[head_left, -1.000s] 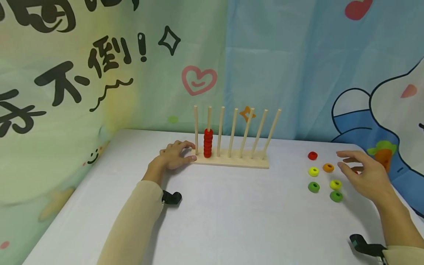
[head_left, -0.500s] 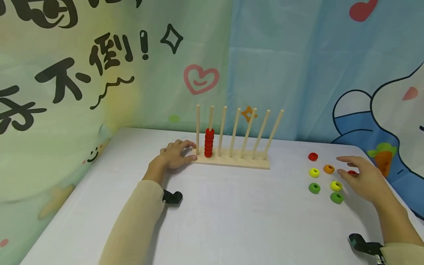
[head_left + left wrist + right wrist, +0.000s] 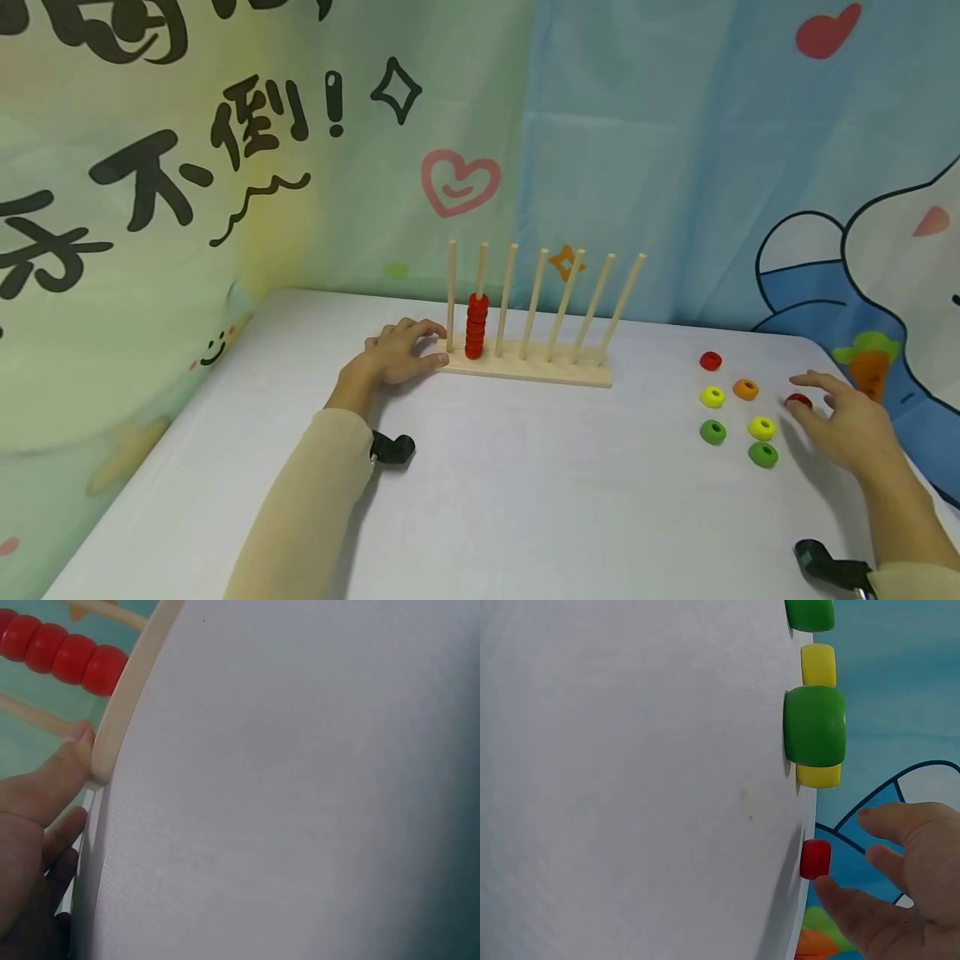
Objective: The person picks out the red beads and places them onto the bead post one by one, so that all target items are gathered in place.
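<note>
A wooden peg rack (image 3: 525, 367) stands at the back of the table, with a row of upright pegs. Red beads (image 3: 476, 327) are stacked on its second peg from the left. My left hand (image 3: 401, 352) grips the left end of the base, its thumb (image 3: 64, 769) lying against the wood in the left wrist view. Over on the right, my right hand (image 3: 851, 421) is beside a loose red bead (image 3: 799, 401). Its thumb tip is right at that bead (image 3: 815, 859), while the other fingers are spread apart from it.
Left of the right hand lie another red bead (image 3: 710, 361), an orange bead (image 3: 746, 389), two yellow beads (image 3: 712, 397) and two green beads (image 3: 763, 455). A printed cloth (image 3: 615, 150) hangs behind the white table (image 3: 570, 483).
My right hand has shifted a little to the right and nearer, so more of the red bead beside it shows. The left hand stays on the rack, which has not moved.
</note>
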`<action>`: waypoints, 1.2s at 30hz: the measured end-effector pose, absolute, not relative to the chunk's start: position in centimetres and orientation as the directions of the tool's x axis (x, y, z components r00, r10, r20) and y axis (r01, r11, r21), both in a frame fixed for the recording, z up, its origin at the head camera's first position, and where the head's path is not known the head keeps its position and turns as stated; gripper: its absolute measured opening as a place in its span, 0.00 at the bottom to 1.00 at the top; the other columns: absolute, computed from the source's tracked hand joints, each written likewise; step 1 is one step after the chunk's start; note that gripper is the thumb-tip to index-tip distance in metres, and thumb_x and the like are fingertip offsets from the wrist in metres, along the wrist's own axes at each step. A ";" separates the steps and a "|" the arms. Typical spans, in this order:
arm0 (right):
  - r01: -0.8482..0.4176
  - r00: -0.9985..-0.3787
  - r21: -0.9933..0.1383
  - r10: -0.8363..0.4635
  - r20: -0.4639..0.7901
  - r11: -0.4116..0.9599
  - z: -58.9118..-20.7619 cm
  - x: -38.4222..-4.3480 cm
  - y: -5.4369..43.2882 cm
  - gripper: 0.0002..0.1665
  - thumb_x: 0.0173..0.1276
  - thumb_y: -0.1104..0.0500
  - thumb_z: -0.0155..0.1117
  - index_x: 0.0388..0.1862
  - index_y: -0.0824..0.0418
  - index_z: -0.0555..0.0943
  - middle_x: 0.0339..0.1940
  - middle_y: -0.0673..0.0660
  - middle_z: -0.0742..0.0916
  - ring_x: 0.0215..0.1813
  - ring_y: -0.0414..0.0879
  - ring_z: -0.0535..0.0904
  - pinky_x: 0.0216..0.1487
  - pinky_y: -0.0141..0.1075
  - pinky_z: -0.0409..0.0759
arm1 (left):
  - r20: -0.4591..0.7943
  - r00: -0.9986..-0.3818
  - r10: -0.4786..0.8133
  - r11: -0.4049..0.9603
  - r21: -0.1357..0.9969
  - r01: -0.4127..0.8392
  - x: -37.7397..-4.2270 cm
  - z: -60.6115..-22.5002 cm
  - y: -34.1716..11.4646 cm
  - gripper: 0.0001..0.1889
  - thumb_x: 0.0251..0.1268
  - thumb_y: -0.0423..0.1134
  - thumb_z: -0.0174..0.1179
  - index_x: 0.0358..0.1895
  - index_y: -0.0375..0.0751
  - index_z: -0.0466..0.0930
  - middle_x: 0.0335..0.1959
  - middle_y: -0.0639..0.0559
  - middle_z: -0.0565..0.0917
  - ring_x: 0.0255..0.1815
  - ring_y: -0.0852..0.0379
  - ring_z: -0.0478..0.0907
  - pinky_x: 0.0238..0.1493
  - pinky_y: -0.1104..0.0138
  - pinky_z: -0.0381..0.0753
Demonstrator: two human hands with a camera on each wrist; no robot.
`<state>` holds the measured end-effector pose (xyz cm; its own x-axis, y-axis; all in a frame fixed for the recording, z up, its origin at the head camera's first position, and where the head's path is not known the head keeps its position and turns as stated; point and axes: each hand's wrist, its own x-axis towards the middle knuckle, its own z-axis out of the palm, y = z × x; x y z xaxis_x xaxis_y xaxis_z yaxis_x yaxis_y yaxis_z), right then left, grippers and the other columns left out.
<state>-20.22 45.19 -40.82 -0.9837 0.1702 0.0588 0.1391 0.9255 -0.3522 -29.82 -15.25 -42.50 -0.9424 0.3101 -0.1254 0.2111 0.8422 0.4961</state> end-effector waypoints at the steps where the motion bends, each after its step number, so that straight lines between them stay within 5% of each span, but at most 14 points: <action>1: 0.137 -0.984 -0.350 0.167 0.055 0.927 -40.9 -20.2 45.3 0.29 0.75 0.51 0.57 0.67 0.66 0.68 0.72 0.77 0.61 0.61 0.81 0.63 0.49 0.74 0.66 | -0.126 -0.943 0.309 0.842 0.496 0.210 -29.8 -42.5 -15.2 0.27 0.63 0.68 0.56 0.64 0.69 0.67 0.69 0.51 0.66 0.68 0.40 0.60 0.59 0.38 0.57; 11: 0.097 -0.995 -0.343 0.083 -0.056 0.934 -41.4 -20.1 45.8 0.30 0.74 0.52 0.59 0.68 0.66 0.68 0.66 0.81 0.65 0.57 0.81 0.63 0.48 0.72 0.69 | -0.154 -0.939 0.308 0.851 0.486 0.200 -29.9 -42.4 -15.1 0.28 0.62 0.68 0.57 0.64 0.68 0.67 0.70 0.50 0.65 0.67 0.41 0.60 0.58 0.40 0.59; 25: 0.063 -0.998 -0.364 0.065 -0.009 0.929 -42.1 -20.3 45.6 0.28 0.71 0.58 0.62 0.65 0.69 0.70 0.60 0.79 0.70 0.55 0.77 0.66 0.49 0.69 0.72 | -0.156 -0.941 0.299 0.854 0.484 0.191 -30.0 -42.2 -15.0 0.27 0.63 0.66 0.57 0.64 0.68 0.67 0.70 0.50 0.65 0.67 0.40 0.59 0.60 0.39 0.57; 36: 0.061 -0.998 -0.335 0.054 -0.032 0.940 -42.7 -20.3 45.0 0.18 0.68 0.62 0.63 0.53 0.68 0.76 0.52 0.77 0.72 0.49 0.73 0.68 0.48 0.66 0.73 | -0.166 -0.938 0.306 0.853 0.486 0.192 -29.9 -42.1 -15.0 0.27 0.64 0.67 0.56 0.64 0.68 0.66 0.71 0.50 0.64 0.68 0.40 0.59 0.60 0.38 0.57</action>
